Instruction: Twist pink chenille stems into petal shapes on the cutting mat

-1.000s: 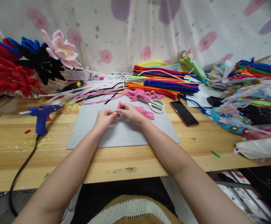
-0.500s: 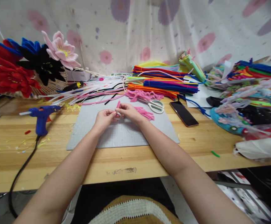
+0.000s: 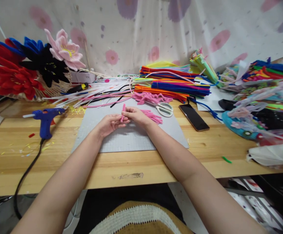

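Both my hands meet over the grey cutting mat (image 3: 129, 139) on the wooden table. My left hand (image 3: 109, 124) and my right hand (image 3: 137, 116) pinch a short pink pipe cleaner piece (image 3: 123, 110) between their fingertips; it sticks up between them. Right behind my right hand lies a small pile of folded pink pipe cleaner pieces (image 3: 153, 116). White-handled scissors (image 3: 164, 109) rest on the mat's far right corner, beside a heap of pink chenille (image 3: 148, 97).
A blue glue gun (image 3: 45, 118) with a black cord stands at the left. A phone (image 3: 194, 117) lies right of the mat. Stacks of coloured pipe cleaners (image 3: 175, 86) fill the back. Chenille flowers (image 3: 34, 70) sit in a basket far left. Craft clutter (image 3: 261, 104) crowds the right.
My hands stay together on the pink piece; the left hand has turned slightly palm-up. The view has shifted a little.
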`<state>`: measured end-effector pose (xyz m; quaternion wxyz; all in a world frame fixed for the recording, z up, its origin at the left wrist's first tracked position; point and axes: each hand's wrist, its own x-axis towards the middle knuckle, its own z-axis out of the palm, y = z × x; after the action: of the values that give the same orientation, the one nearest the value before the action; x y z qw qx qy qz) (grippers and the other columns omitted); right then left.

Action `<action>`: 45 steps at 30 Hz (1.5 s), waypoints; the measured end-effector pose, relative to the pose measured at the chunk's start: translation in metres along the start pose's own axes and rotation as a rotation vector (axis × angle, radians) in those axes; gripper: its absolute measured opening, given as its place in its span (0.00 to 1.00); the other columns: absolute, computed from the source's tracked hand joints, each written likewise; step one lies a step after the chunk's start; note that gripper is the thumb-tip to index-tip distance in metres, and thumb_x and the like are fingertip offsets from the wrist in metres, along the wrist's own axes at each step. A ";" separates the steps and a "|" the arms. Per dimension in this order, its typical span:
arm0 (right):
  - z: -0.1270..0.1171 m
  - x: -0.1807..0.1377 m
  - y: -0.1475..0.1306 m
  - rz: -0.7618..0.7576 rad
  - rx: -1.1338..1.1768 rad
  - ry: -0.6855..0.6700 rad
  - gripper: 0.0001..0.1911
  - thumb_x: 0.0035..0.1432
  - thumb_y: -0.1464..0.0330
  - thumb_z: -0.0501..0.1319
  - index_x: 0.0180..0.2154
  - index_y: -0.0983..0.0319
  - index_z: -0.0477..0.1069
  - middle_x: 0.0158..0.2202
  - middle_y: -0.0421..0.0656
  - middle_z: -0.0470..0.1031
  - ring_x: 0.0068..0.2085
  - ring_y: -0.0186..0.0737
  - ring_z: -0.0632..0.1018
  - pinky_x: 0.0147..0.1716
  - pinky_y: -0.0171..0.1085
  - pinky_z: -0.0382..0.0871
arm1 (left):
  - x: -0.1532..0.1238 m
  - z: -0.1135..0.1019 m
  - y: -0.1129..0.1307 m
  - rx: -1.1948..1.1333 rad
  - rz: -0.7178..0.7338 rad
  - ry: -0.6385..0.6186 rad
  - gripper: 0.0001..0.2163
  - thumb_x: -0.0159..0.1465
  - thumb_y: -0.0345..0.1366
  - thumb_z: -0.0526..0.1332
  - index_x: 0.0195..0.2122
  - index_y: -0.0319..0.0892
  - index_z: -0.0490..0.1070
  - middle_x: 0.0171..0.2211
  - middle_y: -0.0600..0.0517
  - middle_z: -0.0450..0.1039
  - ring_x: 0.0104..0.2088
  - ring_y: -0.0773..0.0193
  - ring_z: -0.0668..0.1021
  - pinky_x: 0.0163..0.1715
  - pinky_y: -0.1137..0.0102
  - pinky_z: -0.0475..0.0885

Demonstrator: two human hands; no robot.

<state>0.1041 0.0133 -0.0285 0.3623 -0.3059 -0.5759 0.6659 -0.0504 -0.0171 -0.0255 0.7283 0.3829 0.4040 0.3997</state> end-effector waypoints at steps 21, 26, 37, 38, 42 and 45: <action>0.000 0.013 0.016 -0.096 -0.032 0.295 0.14 0.42 0.62 0.64 0.20 0.63 0.62 0.16 0.33 0.59 0.20 0.25 0.58 0.21 0.30 0.50 | 0.002 0.016 -0.012 0.803 0.566 0.664 0.11 0.53 0.43 0.62 0.33 0.41 0.70 0.32 0.51 0.75 0.32 0.65 0.76 0.35 0.69 0.70; 0.011 0.017 0.017 -0.115 0.013 0.531 0.14 0.42 0.64 0.64 0.19 0.62 0.59 0.16 0.32 0.58 0.20 0.26 0.58 0.22 0.31 0.51 | 0.000 0.023 -0.010 1.201 0.627 0.752 0.12 0.60 0.43 0.55 0.38 0.44 0.74 0.38 0.49 0.77 0.37 0.60 0.77 0.37 0.68 0.66; 0.013 0.010 0.007 -0.127 -0.062 0.292 0.14 0.38 0.65 0.63 0.18 0.63 0.58 0.17 0.33 0.61 0.22 0.27 0.62 0.25 0.31 0.56 | 0.005 0.019 -0.016 0.615 0.378 0.423 0.12 0.55 0.42 0.59 0.29 0.39 0.75 0.29 0.47 0.77 0.33 0.60 0.78 0.35 0.68 0.70; 0.010 0.009 0.005 -0.110 -0.072 0.252 0.14 0.38 0.65 0.64 0.18 0.63 0.58 0.17 0.34 0.61 0.22 0.27 0.62 0.24 0.31 0.56 | 0.004 0.019 -0.015 0.469 0.324 0.365 0.12 0.52 0.42 0.62 0.29 0.38 0.75 0.29 0.47 0.77 0.33 0.60 0.78 0.34 0.67 0.70; -0.001 0.006 0.001 -0.049 -0.129 0.144 0.13 0.39 0.65 0.63 0.19 0.63 0.60 0.18 0.35 0.65 0.21 0.28 0.63 0.23 0.31 0.56 | 0.000 0.016 -0.009 0.210 0.114 0.157 0.15 0.42 0.38 0.69 0.29 0.36 0.74 0.30 0.45 0.77 0.34 0.58 0.79 0.33 0.67 0.72; -0.004 0.006 0.001 -0.044 -0.157 0.149 0.12 0.40 0.65 0.63 0.19 0.63 0.60 0.18 0.35 0.65 0.21 0.28 0.64 0.23 0.31 0.56 | -0.002 0.016 -0.006 0.211 0.081 0.106 0.15 0.42 0.37 0.69 0.30 0.35 0.74 0.32 0.44 0.76 0.35 0.58 0.78 0.32 0.68 0.73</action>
<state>0.1039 0.0200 -0.0302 0.3936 -0.3692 -0.6045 0.5859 -0.0355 -0.0251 -0.0244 0.6450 0.4517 0.4660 0.4035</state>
